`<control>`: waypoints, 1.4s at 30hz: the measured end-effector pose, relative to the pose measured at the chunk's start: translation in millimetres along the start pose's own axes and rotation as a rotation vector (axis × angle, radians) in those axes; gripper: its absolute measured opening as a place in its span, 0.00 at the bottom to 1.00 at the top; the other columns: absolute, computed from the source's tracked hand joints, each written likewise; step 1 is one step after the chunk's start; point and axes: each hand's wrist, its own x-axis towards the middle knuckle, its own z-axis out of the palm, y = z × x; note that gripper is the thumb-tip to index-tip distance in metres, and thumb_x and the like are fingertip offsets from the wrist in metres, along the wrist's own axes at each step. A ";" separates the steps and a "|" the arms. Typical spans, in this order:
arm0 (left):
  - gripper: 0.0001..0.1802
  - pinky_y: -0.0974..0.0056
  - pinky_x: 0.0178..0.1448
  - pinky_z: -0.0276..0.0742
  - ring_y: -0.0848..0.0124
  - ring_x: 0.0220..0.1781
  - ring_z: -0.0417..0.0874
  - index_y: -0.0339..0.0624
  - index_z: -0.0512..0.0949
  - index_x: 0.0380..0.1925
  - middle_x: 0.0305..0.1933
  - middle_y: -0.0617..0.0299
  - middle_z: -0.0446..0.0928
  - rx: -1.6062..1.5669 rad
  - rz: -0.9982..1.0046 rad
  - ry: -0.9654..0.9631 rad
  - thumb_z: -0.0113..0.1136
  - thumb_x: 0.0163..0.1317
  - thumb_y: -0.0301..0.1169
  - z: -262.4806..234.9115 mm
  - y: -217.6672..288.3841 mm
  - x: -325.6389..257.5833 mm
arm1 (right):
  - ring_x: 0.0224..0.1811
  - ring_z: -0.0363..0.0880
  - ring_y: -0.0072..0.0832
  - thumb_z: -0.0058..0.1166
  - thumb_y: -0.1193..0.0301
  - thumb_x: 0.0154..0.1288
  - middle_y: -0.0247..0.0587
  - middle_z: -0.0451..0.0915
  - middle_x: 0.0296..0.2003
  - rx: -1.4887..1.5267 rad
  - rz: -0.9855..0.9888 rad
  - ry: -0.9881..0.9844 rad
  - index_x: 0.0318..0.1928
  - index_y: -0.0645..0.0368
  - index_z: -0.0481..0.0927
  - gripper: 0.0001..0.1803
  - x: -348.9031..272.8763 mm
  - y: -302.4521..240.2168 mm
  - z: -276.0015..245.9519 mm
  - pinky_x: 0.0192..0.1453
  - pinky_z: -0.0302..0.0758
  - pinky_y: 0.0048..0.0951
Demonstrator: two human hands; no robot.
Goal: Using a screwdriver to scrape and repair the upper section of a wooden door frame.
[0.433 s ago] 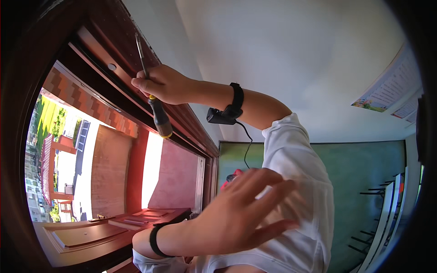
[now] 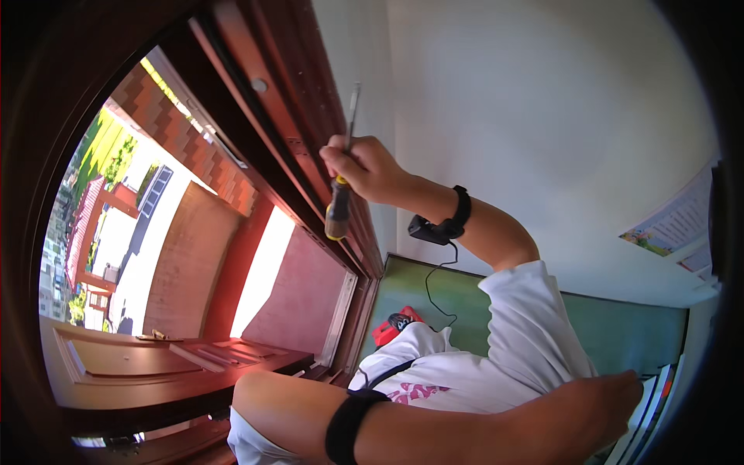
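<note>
My right hand is raised to the dark brown door frame and is closed around a screwdriver. Its yellow and black handle points down and its metal shaft points up along the frame. A black strap with a small device and a cable sits on that wrist. My left arm, wearing a black band, lies across the bottom of the view. My left hand is at the lower right, next to some upright edges; its fingers are hidden.
The view is rolled sideways. An open brown wooden door sits at the lower left, with sunlit brick buildings beyond it. A red and black tool lies by my white shirt. White wall, green wall and a paper sheet are on the right.
My right hand and the screwdriver moved along the frame. My left hand, which was spread open in mid-view, has swung to the lower right, and the whole view has shifted.
</note>
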 end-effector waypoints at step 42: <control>0.35 0.57 0.58 0.73 0.61 0.52 0.77 0.38 0.69 0.56 0.49 0.53 0.75 0.623 -0.808 0.605 0.75 0.55 0.41 -148.9 35.5 -247.1 | 0.19 0.65 0.19 0.48 0.72 0.74 0.34 0.70 0.20 0.211 -0.575 -0.677 0.28 0.61 0.69 0.14 24.6 -143.0 133.3 0.24 0.61 0.22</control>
